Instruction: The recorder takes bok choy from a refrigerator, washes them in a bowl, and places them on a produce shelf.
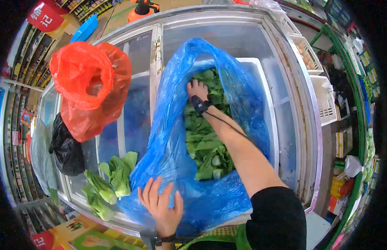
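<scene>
A large blue plastic bag [164, 137] lies spread wide over a white foam box [264, 104], its mouth gaping. Leafy bok choy [206, 143] is packed inside it. My right arm reaches across the bag, and my right hand [197, 90] curls its fingers down on the leaves at the far end; its fingertips are hidden among them. My left hand [162, 204] hovers over the bag's near edge, palm showing, fingers spread, holding nothing. Left of it, several loose bok choy heads [112, 179] rest on the freezer lid.
A glass-topped chest freezer [137, 100] with metal frames carries everything. On its left stand a red plastic bag [89, 87], a black knotted bag [66, 146] and a clear bag [41, 158]. White crates [320, 98], one with eggs [304, 56], line the right side. An orange sprayer [141, 11] stands behind.
</scene>
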Demonstrator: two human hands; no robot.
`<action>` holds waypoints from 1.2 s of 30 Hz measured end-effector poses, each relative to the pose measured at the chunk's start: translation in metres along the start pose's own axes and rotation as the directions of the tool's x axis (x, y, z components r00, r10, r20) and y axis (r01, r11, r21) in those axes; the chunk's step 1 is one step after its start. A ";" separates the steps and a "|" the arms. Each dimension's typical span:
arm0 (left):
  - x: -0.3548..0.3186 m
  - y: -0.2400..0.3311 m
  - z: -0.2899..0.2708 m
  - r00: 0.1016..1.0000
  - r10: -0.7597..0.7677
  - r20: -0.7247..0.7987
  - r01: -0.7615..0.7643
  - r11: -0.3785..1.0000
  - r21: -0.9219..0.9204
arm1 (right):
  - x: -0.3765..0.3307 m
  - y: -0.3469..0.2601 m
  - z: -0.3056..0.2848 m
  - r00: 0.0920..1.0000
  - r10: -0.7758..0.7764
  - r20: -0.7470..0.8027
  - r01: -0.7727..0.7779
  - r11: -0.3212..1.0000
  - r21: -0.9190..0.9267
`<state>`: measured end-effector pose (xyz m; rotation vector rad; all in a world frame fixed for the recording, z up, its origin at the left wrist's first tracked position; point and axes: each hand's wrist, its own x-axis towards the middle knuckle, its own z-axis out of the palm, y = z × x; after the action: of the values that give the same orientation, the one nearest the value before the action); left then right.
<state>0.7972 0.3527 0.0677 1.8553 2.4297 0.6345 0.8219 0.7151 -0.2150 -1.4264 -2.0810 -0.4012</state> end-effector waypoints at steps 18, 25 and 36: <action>0.004 0.017 0.009 0.977 0.206 0.064 -0.185 0.953 -0.238 | -0.068 0.117 -0.129 0.623 -0.630 0.463 0.477 0.776 0.413; 0.001 0.018 0.013 0.969 0.230 0.095 -0.189 0.928 -0.321 | -0.114 0.103 -0.105 0.590 -0.525 0.614 0.503 0.833 0.230; -0.006 0.018 0.008 0.848 -0.211 0.485 0.522 0.485 -0.702 | -0.064 0.092 -0.230 0.708 -0.574 0.412 0.364 0.796 0.484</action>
<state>0.8179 0.3537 0.0648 0.8947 1.7045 1.0501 0.9899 0.5774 -0.0796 -0.7959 -2.8127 0.2513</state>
